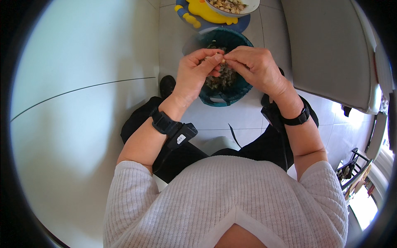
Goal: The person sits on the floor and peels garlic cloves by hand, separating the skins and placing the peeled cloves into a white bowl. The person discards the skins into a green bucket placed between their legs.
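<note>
My left hand pinches a small pale-yellow piece of food between thumb and fingers. Thumb and index finger of my right hand meet on the piece's right side. Fingertips cover most of it, so its exact kind cannot be told. Both hands hover above a dark green bin, which stands on the floor between my feet. Inside the bin lies a heap of greyish-brown, flaky scraps. Beyond it, a white bowl holds many pale tan pieces mixed with darker bits.
The bowl rests on a low blue-and-yellow stool with a cartoon shape. A smooth pale panel closes off the left side. To the right stands a large grey padded furniture piece. A black rack stands at the lower right. Tiles cover the floor.
</note>
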`<state>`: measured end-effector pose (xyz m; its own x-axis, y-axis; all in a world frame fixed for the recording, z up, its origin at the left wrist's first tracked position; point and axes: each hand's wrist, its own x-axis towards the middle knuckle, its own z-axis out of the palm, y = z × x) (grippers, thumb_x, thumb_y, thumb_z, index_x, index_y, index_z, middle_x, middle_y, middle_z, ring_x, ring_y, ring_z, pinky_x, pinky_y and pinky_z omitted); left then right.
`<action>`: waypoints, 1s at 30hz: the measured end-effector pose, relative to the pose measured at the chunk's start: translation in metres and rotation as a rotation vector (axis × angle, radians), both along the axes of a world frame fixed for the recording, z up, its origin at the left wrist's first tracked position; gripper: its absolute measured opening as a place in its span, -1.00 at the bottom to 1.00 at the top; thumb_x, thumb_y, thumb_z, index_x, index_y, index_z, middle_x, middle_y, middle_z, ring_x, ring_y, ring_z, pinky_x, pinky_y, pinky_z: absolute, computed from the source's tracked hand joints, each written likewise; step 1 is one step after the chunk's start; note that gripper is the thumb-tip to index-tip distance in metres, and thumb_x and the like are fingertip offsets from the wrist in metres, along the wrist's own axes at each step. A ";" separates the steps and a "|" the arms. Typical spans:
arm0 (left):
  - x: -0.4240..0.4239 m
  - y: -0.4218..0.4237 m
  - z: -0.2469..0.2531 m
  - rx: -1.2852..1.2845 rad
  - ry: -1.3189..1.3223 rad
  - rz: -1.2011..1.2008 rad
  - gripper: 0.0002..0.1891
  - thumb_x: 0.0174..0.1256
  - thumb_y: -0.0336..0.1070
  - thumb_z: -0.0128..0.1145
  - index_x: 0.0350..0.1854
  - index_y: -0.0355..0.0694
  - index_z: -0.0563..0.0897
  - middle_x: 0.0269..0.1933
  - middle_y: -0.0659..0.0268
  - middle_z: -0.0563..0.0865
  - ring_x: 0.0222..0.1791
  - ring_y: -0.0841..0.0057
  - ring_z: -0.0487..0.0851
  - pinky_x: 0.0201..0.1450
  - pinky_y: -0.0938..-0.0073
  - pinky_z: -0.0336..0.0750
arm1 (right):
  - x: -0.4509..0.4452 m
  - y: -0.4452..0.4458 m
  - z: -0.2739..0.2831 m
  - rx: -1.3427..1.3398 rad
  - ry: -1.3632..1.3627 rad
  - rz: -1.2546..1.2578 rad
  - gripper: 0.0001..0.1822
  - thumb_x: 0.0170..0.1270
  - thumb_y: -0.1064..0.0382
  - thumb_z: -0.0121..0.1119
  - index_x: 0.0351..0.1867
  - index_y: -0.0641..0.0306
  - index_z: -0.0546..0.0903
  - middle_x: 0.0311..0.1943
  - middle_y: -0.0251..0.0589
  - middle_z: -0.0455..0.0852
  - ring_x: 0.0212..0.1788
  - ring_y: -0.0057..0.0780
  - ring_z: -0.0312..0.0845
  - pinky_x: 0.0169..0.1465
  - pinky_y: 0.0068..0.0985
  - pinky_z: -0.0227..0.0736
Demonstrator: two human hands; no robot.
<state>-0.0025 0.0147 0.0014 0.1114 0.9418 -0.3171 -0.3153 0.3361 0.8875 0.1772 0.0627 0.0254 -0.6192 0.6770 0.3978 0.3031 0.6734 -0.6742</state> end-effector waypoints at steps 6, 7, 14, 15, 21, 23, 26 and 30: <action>0.003 -0.003 0.001 0.003 -0.002 0.003 -0.78 0.33 -0.31 0.12 -0.06 -0.27 0.65 -0.27 0.37 0.69 -0.34 0.70 0.59 -0.23 0.72 0.51 | 0.000 -0.003 0.001 -0.032 -0.025 -0.049 -0.95 0.08 0.39 0.25 -0.43 0.31 0.63 -0.48 -0.13 0.64 -0.46 -0.23 0.59 -0.37 -0.53 0.53; 0.003 -0.002 0.001 0.003 -0.017 0.006 -0.78 0.33 -0.31 0.12 -0.05 -0.27 0.65 -0.27 0.37 0.69 -0.33 0.70 0.59 -0.23 0.72 0.52 | -0.001 -0.003 0.001 -0.044 -0.023 -0.061 -0.95 0.07 0.39 0.25 -0.43 0.30 0.63 -0.48 -0.14 0.65 -0.47 -0.25 0.59 -0.37 -0.54 0.53; -0.002 0.001 0.004 0.008 -0.127 -0.066 -0.75 0.34 -0.30 0.09 -0.01 -0.25 0.63 -0.25 0.36 0.68 -0.33 0.69 0.57 -0.29 0.72 0.49 | -0.001 0.000 0.006 -0.120 0.008 -0.223 -0.96 0.08 0.37 0.27 -0.42 0.25 0.64 -0.48 -0.19 0.66 -0.47 -0.35 0.60 -0.37 -0.59 0.52; -0.002 0.001 0.005 -0.001 -0.139 -0.081 -0.75 0.34 -0.30 0.09 0.01 -0.24 0.62 -0.25 0.35 0.68 -0.33 0.68 0.57 -0.30 0.72 0.48 | 0.000 0.001 0.005 -0.112 0.015 -0.249 -0.96 0.09 0.36 0.27 -0.42 0.25 0.64 -0.48 -0.19 0.66 -0.46 -0.36 0.61 -0.37 -0.60 0.52; -0.003 0.001 0.001 -0.014 -0.182 -0.053 -0.79 0.34 -0.28 0.09 -0.03 -0.18 0.53 -0.25 0.32 0.67 -0.36 0.68 0.55 -0.37 0.74 0.42 | 0.006 0.007 0.004 -0.239 0.017 -0.303 -0.96 0.10 0.37 0.26 -0.42 0.27 0.66 -0.48 -0.18 0.69 -0.45 -0.41 0.63 -0.36 -0.61 0.52; -0.004 0.002 0.000 -0.015 -0.190 -0.052 -0.81 0.35 -0.28 0.08 -0.05 -0.17 0.51 -0.25 0.33 0.67 -0.34 0.69 0.54 -0.35 0.73 0.42 | 0.007 0.008 0.002 -0.339 0.028 -0.277 -0.95 0.11 0.36 0.26 -0.39 0.27 0.68 -0.47 -0.17 0.70 -0.45 -0.44 0.64 -0.34 -0.62 0.52; -0.003 0.003 0.001 -0.009 -0.177 -0.067 -0.82 0.36 -0.28 0.06 -0.06 -0.17 0.50 -0.24 0.35 0.66 -0.32 0.70 0.54 -0.31 0.72 0.43 | 0.012 0.010 -0.007 -0.377 0.070 -0.216 -0.90 0.12 0.34 0.27 -0.34 0.28 0.71 -0.44 -0.16 0.72 -0.44 -0.47 0.64 -0.30 -0.63 0.53; -0.002 0.002 -0.001 -0.011 -0.157 -0.058 -0.82 0.35 -0.27 0.08 -0.07 -0.16 0.54 -0.24 0.36 0.65 -0.32 0.67 0.55 -0.32 0.74 0.43 | 0.010 0.008 -0.001 -0.548 0.049 -0.148 -0.83 0.25 0.35 0.18 -0.19 0.39 0.66 -0.39 -0.28 0.70 -0.32 -0.61 0.63 -0.21 -0.70 0.54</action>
<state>-0.0046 0.0169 0.0005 0.2140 0.9291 -0.3015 -0.4296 0.3667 0.8252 0.1875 0.0710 0.0245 -0.4920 0.8705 -0.0103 0.3274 0.1741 -0.9287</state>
